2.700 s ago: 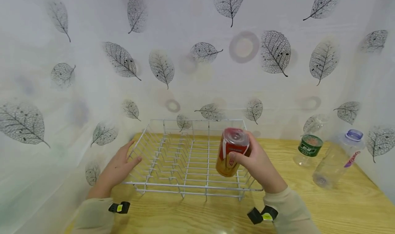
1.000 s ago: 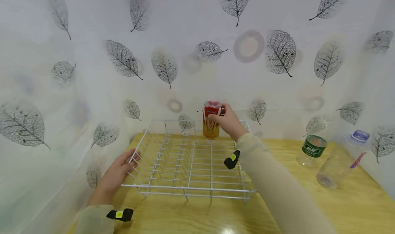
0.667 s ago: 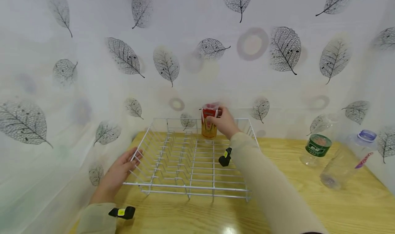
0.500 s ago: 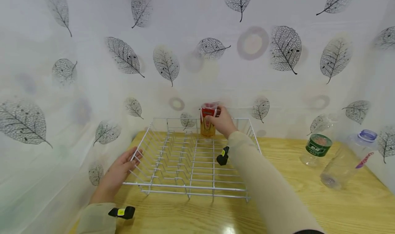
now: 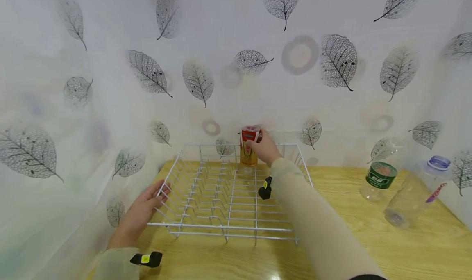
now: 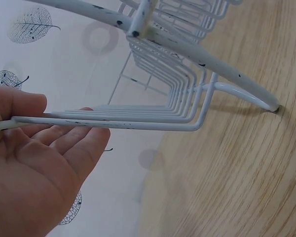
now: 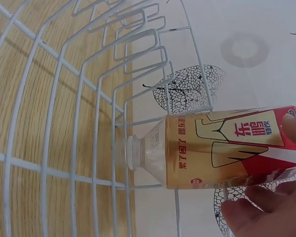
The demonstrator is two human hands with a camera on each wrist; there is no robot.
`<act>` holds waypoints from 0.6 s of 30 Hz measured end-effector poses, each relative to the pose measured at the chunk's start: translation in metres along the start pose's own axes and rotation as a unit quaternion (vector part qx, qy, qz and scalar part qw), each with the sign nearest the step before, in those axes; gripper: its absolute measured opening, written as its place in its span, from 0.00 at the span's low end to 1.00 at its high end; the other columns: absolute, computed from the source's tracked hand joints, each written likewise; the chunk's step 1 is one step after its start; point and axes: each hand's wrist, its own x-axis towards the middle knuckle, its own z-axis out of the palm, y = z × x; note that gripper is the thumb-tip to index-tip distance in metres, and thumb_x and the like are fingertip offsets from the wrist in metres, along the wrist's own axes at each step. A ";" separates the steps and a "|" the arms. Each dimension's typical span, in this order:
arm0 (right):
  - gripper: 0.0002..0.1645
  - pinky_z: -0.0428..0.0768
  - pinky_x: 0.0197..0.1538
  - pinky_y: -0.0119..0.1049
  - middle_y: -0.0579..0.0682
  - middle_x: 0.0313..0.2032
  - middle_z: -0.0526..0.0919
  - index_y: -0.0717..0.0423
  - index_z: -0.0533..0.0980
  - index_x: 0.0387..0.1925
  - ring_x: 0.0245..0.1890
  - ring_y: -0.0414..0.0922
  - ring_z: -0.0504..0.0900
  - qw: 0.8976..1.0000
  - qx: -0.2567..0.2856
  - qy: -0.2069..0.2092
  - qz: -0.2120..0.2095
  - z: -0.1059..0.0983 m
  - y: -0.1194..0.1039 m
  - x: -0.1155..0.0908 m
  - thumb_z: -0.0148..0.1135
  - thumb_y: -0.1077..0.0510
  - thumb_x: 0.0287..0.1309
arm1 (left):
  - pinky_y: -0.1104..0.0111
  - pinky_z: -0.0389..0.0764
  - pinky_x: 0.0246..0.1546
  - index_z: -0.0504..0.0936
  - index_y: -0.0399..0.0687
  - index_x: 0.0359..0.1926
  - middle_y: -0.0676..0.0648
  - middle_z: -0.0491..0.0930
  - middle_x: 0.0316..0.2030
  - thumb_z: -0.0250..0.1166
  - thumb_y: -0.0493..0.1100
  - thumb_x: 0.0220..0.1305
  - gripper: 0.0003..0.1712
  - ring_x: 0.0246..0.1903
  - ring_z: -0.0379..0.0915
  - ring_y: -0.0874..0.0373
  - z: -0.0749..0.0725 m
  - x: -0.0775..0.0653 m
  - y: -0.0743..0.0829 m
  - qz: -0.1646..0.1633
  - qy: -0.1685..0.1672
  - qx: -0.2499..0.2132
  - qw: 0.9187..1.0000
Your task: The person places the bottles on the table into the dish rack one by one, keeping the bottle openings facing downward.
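A plastic bottle (image 5: 248,153) with a red and yellow label stands upside down at the back of the white wire dish rack (image 5: 236,229). My right hand (image 5: 266,146) grips it near its base, thumb on the near side. In the right wrist view the bottle (image 7: 222,148) has its neck pointing down at the rack's wires; whether the neck sits between them I cannot tell. At the rack's left side, my left hand (image 5: 141,208) holds the top rail. The left wrist view shows that thumb above the rail and the fingers (image 6: 86,153) below it.
To the right of the rack, a clear bottle with a green label (image 5: 381,175) and a larger clear bottle with a purple neck (image 5: 416,194) stand on the wooden table (image 5: 350,214). A leaf-patterned sheet (image 5: 228,21) hangs behind and at the sides.
The bottle has moved from the rack's right front to its back edge and come down slightly. My left hand has closed on the rack's side rail. The last half second shows hardly any movement.
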 end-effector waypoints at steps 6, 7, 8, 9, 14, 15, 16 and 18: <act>0.52 0.63 0.71 0.59 0.58 0.75 0.59 0.50 0.43 0.81 0.73 0.60 0.60 1.000 -0.020 -0.003 -0.010 -0.008 -0.005 -0.008 0.58 0.40 0.69 | 0.61 0.57 0.72 0.37 0.37 0.80 0.33 0.46 0.78 0.40 0.29 0.73 0.39 0.74 0.48 0.38 0.002 -0.002 -0.001 -0.007 -0.001 0.001 1.000; 0.52 0.62 0.71 0.60 0.58 0.76 0.58 0.50 0.43 0.81 0.73 0.60 0.59 1.000 -0.025 -0.003 -0.015 -0.011 -0.005 -0.009 0.58 0.40 0.69 | 0.60 0.57 0.72 0.37 0.37 0.80 0.33 0.46 0.78 0.40 0.29 0.73 0.39 0.74 0.47 0.38 0.003 -0.002 -0.001 -0.006 -0.002 0.001 1.000; 0.53 0.61 0.71 0.60 0.58 0.77 0.55 0.50 0.42 0.82 0.74 0.60 0.57 0.999 -0.031 -0.004 -0.018 -0.014 -0.006 -0.011 0.57 0.40 0.69 | 0.61 0.58 0.72 0.37 0.37 0.80 0.33 0.46 0.77 0.39 0.29 0.74 0.38 0.74 0.47 0.38 0.003 -0.002 -0.001 -0.004 -0.002 0.000 1.000; 0.53 0.60 0.72 0.60 0.58 0.78 0.53 0.50 0.41 0.82 0.75 0.60 0.55 0.999 -0.037 -0.005 -0.021 -0.017 -0.007 -0.012 0.57 0.39 0.69 | 0.64 0.60 0.71 0.37 0.37 0.80 0.32 0.46 0.77 0.39 0.29 0.74 0.38 0.74 0.47 0.38 0.003 -0.003 -0.001 -0.002 -0.003 -0.001 1.000; 0.55 0.59 0.72 0.61 0.57 0.79 0.48 0.48 0.38 0.82 0.76 0.60 0.52 0.998 -0.042 -0.015 -0.042 -0.035 -0.013 -0.017 0.57 0.37 0.70 | 0.77 0.66 0.63 0.37 0.36 0.80 0.31 0.47 0.77 0.39 0.30 0.76 0.37 0.73 0.48 0.37 0.002 -0.003 -0.001 0.014 -0.005 0.002 1.000; 0.55 0.59 0.72 0.62 0.57 0.79 0.49 0.47 0.38 0.82 0.76 0.59 0.52 0.998 -0.038 -0.016 -0.047 -0.039 -0.014 -0.019 0.57 0.37 0.70 | 0.77 0.66 0.63 0.37 0.35 0.80 0.31 0.47 0.77 0.40 0.30 0.76 0.37 0.73 0.49 0.37 0.001 -0.003 -0.002 0.016 -0.005 0.004 1.000; 0.55 0.59 0.71 0.63 0.57 0.79 0.49 0.47 0.37 0.82 0.76 0.59 0.52 0.998 -0.034 -0.017 -0.052 -0.043 -0.015 -0.021 0.57 0.38 0.70 | 0.77 0.66 0.63 0.37 0.36 0.80 0.31 0.47 0.77 0.40 0.30 0.76 0.37 0.73 0.49 0.37 0.001 -0.003 -0.001 0.016 -0.006 0.005 1.000; 0.55 0.59 0.71 0.63 0.56 0.79 0.48 0.45 0.38 0.82 0.76 0.59 0.52 0.998 -0.030 -0.016 -0.056 -0.052 -0.016 -0.026 0.58 0.37 0.69 | 0.73 0.65 0.65 0.36 0.36 0.80 0.32 0.47 0.77 0.40 0.30 0.76 0.37 0.73 0.49 0.37 0.000 -0.002 -0.002 0.015 -0.007 0.007 1.000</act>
